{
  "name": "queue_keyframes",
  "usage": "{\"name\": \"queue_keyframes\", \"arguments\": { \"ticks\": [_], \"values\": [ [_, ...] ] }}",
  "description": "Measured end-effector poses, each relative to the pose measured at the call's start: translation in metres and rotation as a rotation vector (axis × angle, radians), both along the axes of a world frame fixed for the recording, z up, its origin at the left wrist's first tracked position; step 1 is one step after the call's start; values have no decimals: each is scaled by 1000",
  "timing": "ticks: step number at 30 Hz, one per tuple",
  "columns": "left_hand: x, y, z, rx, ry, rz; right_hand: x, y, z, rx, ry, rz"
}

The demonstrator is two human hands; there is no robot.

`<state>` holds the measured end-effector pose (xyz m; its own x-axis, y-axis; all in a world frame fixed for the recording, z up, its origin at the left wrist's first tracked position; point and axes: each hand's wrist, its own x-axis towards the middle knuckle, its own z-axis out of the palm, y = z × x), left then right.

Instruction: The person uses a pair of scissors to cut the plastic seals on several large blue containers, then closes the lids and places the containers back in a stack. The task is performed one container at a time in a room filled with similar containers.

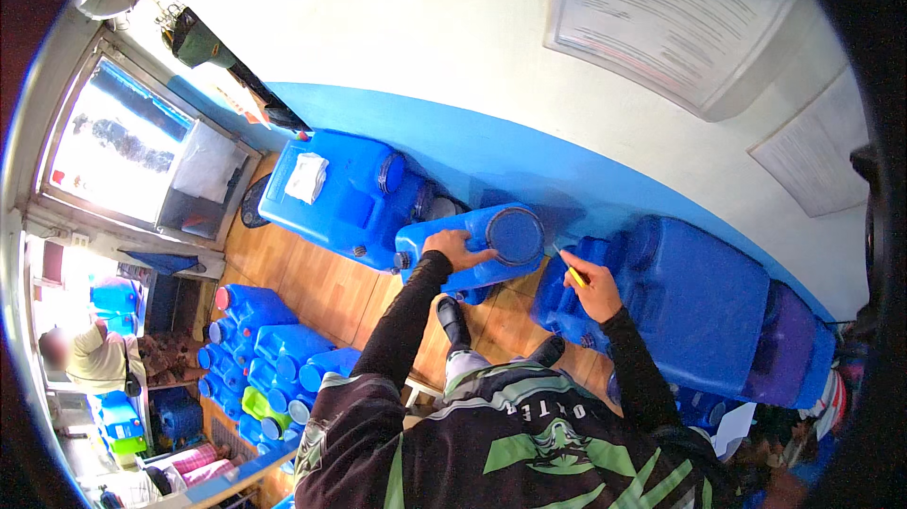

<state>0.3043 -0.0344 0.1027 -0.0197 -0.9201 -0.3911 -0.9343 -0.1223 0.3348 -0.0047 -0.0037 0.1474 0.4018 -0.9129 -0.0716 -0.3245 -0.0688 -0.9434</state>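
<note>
A blue plastic water jug (482, 222) with a wide round cap (515, 235) stands before me, tilted in the view. My left hand (457, 250) grips its upper side, thumb stretched towards the cap. A smaller dark cap (402, 260) shows at its left end. To the right of the jug, my right hand (596, 291) is closed around a slim yellow-handled tool (578, 277), probably a cutter. Its thin tip points up and left towards the jug, apart from the cap.
Large blue containers stand left (340, 190) and right (701, 296) against the wall, a folded white cloth (307, 177) on the left one. Several blue jugs (294, 346) crowd the wooden floor (319, 261). A person (106, 357) stands at far left. Papers bearing writing (666, 20) hang above.
</note>
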Motion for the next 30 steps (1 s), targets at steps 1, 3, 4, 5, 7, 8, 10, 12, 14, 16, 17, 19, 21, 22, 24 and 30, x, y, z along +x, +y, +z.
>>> {"name": "queue_keyframes", "arguments": {
  "ticks": [1, 3, 4, 5, 7, 8, 10, 12, 14, 16, 17, 19, 21, 22, 24, 30],
  "values": [
    [-4, -3, 7, 34, -20, -23, 11, -2, -9, -140, 37, -51],
    [-2, -8, 3, 48, -12, -17, 34, -12, -11, -256, 286, -85],
    [2, -13, 2, 52, -10, -14, 52, -14, -7, -307, 369, -107],
    [6, -18, 1, 64, -8, -8, 68, -16, -5, -355, 453, -128],
    [7, -25, 3, 97, 12, -7, 86, -22, -15, -307, 587, -137],
    [6, -26, 8, 103, 11, 6, 92, -24, -23, -291, 658, -149],
    [15, -27, 10, 97, 28, -11, 108, -30, -29, -238, 729, -184],
    [22, -29, 11, 108, 45, -31, 120, -35, -35, -261, 750, -241],
    [25, -29, 12, 116, 53, -44, 125, -37, -47, -278, 800, -261],
    [28, -28, 11, 108, 69, -49, 129, -33, -55, -348, 785, -283],
    [30, -30, 11, 119, 74, -47, 130, -33, -58, -384, 778, -293],
    [33, -31, 10, 148, 78, -44, 135, -31, -58, -333, 798, -312],
    [34, -34, 8, 143, 79, -36, 139, -31, -56, -304, 808, -334],
    [34, -34, 7, 140, 79, -32, 142, -31, -56, -299, 807, -346],
    [35, -34, 7, 147, 76, -30, 144, -32, -54, -282, 809, -359],
    [34, -35, 9, 117, 74, -42, 146, -38, -64, -256, 841, -417]
  ]
}}
